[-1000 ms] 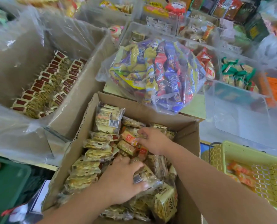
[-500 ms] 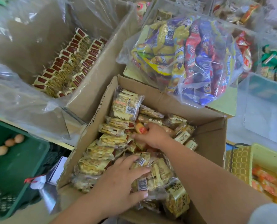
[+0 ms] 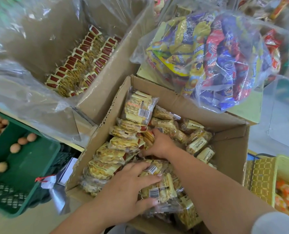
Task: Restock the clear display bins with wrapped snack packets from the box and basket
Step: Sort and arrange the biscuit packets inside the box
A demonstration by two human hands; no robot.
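An open cardboard box (image 3: 228,142) in front of me is filled with several clear-wrapped yellow snack packets (image 3: 138,108). My left hand (image 3: 128,190) lies on the near pile, its fingers and thumb curled round a barcoded packet (image 3: 157,188). My right hand (image 3: 159,144) reaches deeper into the middle of the box, fingers curled down among the packets there; what they hold is hidden. A yellow basket (image 3: 260,178) with orange-wrapped snacks stands at the right edge. A clear display bin (image 3: 282,119) sits behind it at right.
A bigger plastic-lined carton (image 3: 106,85) with red-and-yellow packets stands at back left. A clear bag of colourful snack packs (image 3: 213,58) rests on a carton behind the box. A green crate (image 3: 27,174) with eggs sits low at left.
The view has tilted down and left, showing more of the green crate. My right hand has dug lower among the packets. My left hand stays on the near packets.
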